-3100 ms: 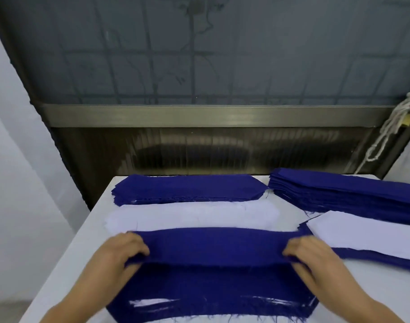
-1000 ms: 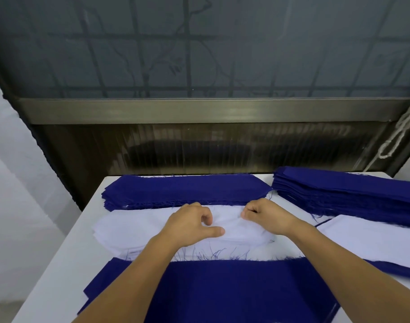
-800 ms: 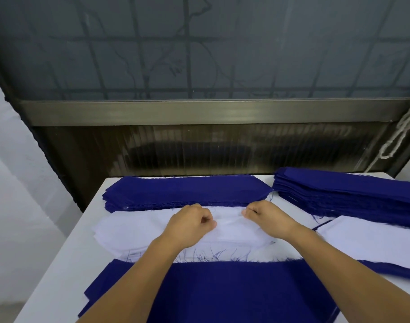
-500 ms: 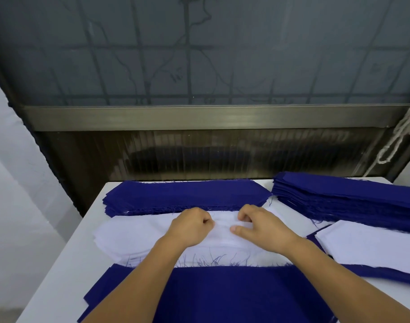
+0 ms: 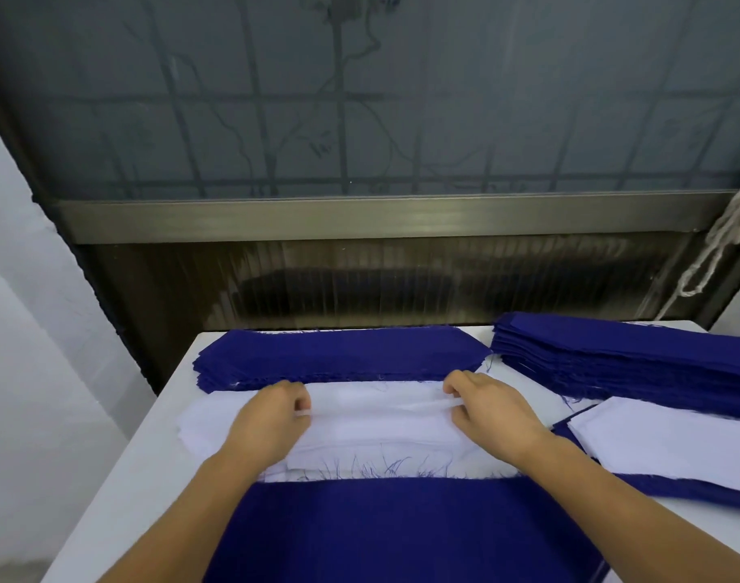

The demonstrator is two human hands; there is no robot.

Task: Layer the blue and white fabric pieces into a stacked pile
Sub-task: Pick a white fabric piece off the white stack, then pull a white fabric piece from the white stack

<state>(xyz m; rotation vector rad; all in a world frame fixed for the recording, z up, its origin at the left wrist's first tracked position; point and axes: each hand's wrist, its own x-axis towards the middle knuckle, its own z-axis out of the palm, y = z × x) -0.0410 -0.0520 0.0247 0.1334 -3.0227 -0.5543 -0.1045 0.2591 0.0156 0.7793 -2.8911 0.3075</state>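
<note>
A: Why this layout on the white table [image 5: 120, 477]?

B: Blue pile [image 5: 401, 528] lies nearest, white pieces [image 5: 380, 418] mid-table, a blue stack [image 5: 338, 355] beyond and a taller blue stack [image 5: 637, 363] far right, so each colour sits within reach, I'd guess.

A: And the hands?

B: Both reach forward, knuckles up. The left hand [image 5: 271, 418] and right hand [image 5: 490, 410] each pinch the top white piece with curled fingers, apparently peeling it free to lay on the near pile.
</note>
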